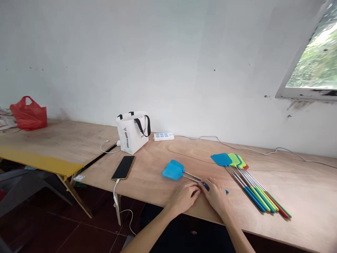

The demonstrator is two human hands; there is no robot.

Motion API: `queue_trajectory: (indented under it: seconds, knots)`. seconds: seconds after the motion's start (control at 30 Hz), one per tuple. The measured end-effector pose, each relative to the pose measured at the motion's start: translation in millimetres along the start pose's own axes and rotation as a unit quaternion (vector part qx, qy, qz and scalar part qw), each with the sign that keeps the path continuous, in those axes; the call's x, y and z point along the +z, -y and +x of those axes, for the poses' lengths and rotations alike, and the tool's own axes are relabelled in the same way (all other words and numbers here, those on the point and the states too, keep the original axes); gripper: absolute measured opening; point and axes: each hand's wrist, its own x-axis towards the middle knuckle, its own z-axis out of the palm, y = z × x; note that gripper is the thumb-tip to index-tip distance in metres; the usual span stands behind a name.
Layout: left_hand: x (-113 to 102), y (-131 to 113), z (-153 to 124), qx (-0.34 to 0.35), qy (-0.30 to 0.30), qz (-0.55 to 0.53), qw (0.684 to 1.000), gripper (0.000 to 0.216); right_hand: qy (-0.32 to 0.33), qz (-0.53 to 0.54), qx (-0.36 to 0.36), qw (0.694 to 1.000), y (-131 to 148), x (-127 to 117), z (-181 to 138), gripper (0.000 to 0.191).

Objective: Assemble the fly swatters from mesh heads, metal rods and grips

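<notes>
Two blue fly swatters (172, 171) lie side by side on the wooden table, heads to the left, thin metal shafts pointing right. My right hand (215, 195) is closed over their blue handles; a handle tip sticks out past its far side. Just left of it, my left hand (186, 195) rests on the table with bent fingers beside the nearer shaft. Its fingertips are partly hidden, so I cannot tell whether they grip anything. To the right lies a fanned stack of fly swatters (243, 179) in blue, yellow-green and red, handles toward me.
A black phone (123, 168) on a white cable lies at left, near a white tote bag (133, 135). Behind are a white power strip (163, 136) and a cord along the wall. A red plastic bag (30, 114) sits on the far-left table (60, 140).
</notes>
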Motion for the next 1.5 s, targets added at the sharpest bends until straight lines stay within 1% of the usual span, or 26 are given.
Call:
queue_trajectory:
  seconds: [0.17,0.23,0.33,0.47,0.57,0.67,0.83,1.03,1.17,1.2,1.27,1.33,1.4,1.5]
  knots:
    - [-3,2,1,-0.015,-0.020,0.091,0.996,0.016,0.025,-0.040,-0.059,0.997,7,-3,0,0.027]
    - [-5,5,1,-0.015,-0.021,0.120,0.992,0.015,0.023,-0.060,-0.072,0.995,8,-3,0,0.027]
    - [-10,9,1,-0.011,-0.023,0.135,0.990,0.024,0.016,-0.084,-0.067,0.994,7,-4,0,0.038]
    - [-15,16,0,0.008,-0.023,0.139,0.990,0.042,0.049,-0.083,-0.050,0.994,5,-5,-2,0.053]
    - [-14,21,-2,0.005,-0.011,0.159,0.987,0.044,0.073,-0.082,-0.049,0.993,5,-5,-2,0.061]
    - [-10,25,-3,-0.010,-0.001,0.172,0.985,0.041,0.074,-0.088,-0.054,0.992,4,-4,-2,0.065]
    - [-5,26,-3,-0.026,-0.014,0.194,0.981,0.036,0.040,-0.108,-0.050,0.992,-1,2,-5,0.062]
    - [-3,23,-2,-0.066,-0.049,0.208,0.975,0.033,0.001,-0.124,-0.012,0.992,-7,9,-7,0.044]
    - [-8,14,0,-0.055,-0.064,0.201,0.976,0.026,-0.012,-0.117,-0.012,0.993,-10,11,-7,0.039]
    - [-9,11,0,-0.051,-0.057,0.195,0.978,0.022,-0.016,-0.115,-0.012,0.993,-11,12,-7,0.038]
    - [-11,5,0,-0.048,-0.020,0.185,0.981,0.017,-0.024,-0.113,-0.011,0.993,-12,13,-7,0.037]
    - [-12,0,-1,-0.047,0.029,0.180,0.982,0.021,-0.029,-0.112,-0.010,0.993,-13,15,-8,0.036]
    - [-12,-2,-2,-0.045,0.062,0.178,0.981,0.027,-0.029,-0.111,-0.012,0.993,-14,15,-8,0.036]
    - [-13,-3,-1,-0.047,0.071,0.176,0.981,0.031,-0.029,-0.112,-0.012,0.993,-15,17,-7,0.035]
